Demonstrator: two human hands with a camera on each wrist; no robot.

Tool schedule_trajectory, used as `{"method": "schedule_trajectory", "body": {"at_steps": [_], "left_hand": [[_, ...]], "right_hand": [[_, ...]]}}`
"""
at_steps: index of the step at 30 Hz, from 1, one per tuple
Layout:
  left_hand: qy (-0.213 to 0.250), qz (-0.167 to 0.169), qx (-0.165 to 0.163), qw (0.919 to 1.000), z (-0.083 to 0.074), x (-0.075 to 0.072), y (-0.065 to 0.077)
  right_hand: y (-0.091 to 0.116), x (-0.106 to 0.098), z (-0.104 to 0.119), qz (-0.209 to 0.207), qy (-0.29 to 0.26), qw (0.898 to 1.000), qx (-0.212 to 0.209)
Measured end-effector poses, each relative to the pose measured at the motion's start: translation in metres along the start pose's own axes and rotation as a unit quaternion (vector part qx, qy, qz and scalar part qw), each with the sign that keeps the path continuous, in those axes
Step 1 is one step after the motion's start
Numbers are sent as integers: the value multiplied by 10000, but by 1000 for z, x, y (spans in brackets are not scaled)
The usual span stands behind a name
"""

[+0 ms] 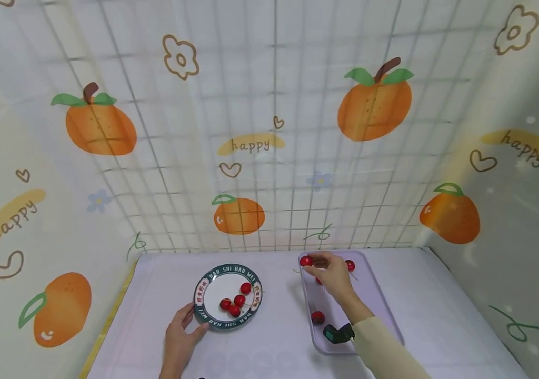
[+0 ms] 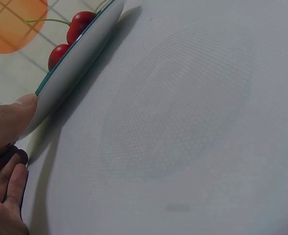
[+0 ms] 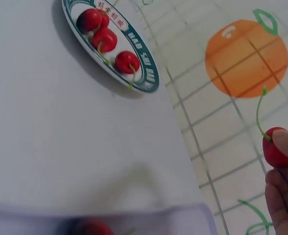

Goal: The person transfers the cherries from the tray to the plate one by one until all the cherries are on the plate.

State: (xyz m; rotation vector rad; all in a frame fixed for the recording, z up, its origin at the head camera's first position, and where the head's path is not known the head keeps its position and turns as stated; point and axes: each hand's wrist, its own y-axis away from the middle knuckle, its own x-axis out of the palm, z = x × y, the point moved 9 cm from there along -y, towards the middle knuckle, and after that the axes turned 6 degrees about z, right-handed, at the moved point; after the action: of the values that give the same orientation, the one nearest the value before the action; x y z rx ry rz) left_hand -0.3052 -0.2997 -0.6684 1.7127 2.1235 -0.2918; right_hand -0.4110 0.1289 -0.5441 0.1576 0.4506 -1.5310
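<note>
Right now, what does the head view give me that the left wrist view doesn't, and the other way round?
Only the head view shows the right hand pinching a cherry, and the lilac tray with more cherries in it.

Only the left wrist view shows the pale underside of the plate.

Both share the left hand at the plate's rim, cherries on the plate (four from the head, two from the wrist) and an orange print behind.

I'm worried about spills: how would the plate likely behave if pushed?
The plate looks stiff, judging by its smooth, unbent rim. Being wide and low, it would probably slide rather than tip. The four round cherries on it look loose, so they might roll if jolted.
</note>
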Motion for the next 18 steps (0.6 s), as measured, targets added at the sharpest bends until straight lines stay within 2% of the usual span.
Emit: {"method": "schedule_trajectory", "body": {"at_steps": [7, 18], "left_hand": [[28, -28, 131, 9999, -2, -1, 1], [9, 8, 86, 10000, -3, 0, 2]], "right_hand": [[-1, 30, 13, 72, 40, 9998, -157], [2, 87, 24, 460, 90, 9989, -10]]}}
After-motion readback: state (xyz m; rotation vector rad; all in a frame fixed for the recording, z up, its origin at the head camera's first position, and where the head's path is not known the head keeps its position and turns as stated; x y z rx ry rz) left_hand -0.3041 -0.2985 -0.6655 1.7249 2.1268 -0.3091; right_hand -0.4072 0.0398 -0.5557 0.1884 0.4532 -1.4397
